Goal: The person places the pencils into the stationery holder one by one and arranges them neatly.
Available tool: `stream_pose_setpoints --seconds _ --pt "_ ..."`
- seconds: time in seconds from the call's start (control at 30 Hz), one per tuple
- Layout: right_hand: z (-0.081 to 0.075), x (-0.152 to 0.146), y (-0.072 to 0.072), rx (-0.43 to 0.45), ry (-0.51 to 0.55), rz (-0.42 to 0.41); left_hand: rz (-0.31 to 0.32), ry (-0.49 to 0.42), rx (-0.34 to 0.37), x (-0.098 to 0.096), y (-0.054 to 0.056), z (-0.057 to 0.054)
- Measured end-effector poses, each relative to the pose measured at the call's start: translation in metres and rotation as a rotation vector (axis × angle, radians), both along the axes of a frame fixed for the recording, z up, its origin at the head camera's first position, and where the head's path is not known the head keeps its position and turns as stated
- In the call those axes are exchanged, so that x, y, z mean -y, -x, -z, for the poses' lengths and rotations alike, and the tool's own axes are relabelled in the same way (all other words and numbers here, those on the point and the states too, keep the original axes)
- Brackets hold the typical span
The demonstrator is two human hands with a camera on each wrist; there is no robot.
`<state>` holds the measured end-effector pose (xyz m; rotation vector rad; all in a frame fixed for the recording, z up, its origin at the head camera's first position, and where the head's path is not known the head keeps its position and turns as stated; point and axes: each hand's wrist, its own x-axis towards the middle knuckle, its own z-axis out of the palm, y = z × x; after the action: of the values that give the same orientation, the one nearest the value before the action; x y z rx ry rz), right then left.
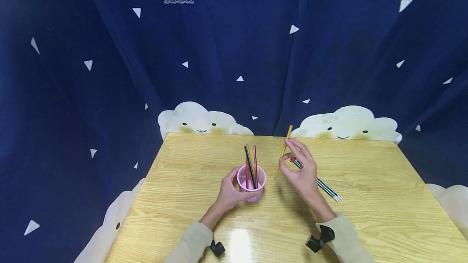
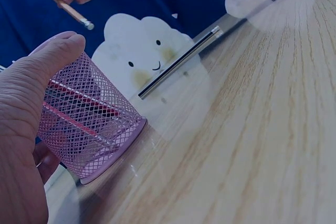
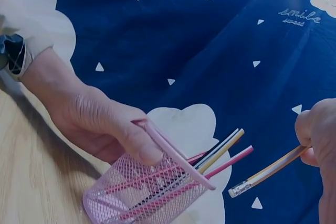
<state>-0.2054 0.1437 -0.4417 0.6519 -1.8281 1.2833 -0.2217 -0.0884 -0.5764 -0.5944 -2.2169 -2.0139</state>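
My left hand (image 1: pixel 232 192) grips a pink mesh pencil cup (image 2: pixel 94 114), its thumb over the rim and fingers round the far side. Several pencils stand in the cup, leaning: red pencils (image 1: pixel 255 165), a black pencil (image 1: pixel 250 165) and a yellow one (image 3: pixel 223 150). To the right of the cup, my right hand (image 1: pixel 301 169) pinches a yellow pencil (image 1: pixel 283 153) between thumb and fingers, above the table. That pencil's eraser end (image 3: pixel 239 189) points down, toward the cup's side. Dark green striped pencils (image 1: pixel 329 189) lie on the table, partly hidden beneath the right hand.
The wooden table (image 1: pixel 183 165) has a glossy light reflection near its front. Behind it hangs a dark blue curtain (image 1: pixel 219 52) with white triangles and smiling clouds, meeting the table's back edge. Black straps with small devices (image 1: pixel 319 238) sit on both wrists.
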Motion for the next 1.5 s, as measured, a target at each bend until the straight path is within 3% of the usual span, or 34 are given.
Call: stream_pose_setpoints --seconds 0.2,0.4,0.53,0.8,1.17,1.23,1.33,1.5 --pt "0.011 0.003 0.007 -0.004 0.062 -0.046 -0.005 -0.007 -0.029 -0.003 -0.002 -0.004" --pt "0.032 0.002 0.019 0.001 0.087 -0.089 0.014 -0.028 -0.022 -0.003 -0.012 -0.027" --pt "0.033 0.007 0.020 -0.008 0.078 -0.092 0.009 -0.025 -0.022 -0.002 -0.016 -0.032" --pt "0.026 0.026 0.007 -0.004 0.018 -0.073 0.005 -0.015 -0.057 -0.002 -0.016 -0.030" --pt "0.070 0.022 0.022 0.080 -0.046 -0.114 0.020 -0.028 -0.033 -0.002 -0.015 -0.033" --pt "0.073 0.022 0.021 0.097 -0.052 -0.126 0.011 -0.021 -0.030 -0.002 -0.012 -0.025" --pt "0.074 0.022 0.021 0.121 -0.068 -0.132 0.011 -0.022 -0.023 -0.001 -0.011 -0.024" --pt "0.077 0.023 0.020 0.129 -0.084 -0.140 0.006 -0.005 -0.019 -0.001 -0.005 -0.011"
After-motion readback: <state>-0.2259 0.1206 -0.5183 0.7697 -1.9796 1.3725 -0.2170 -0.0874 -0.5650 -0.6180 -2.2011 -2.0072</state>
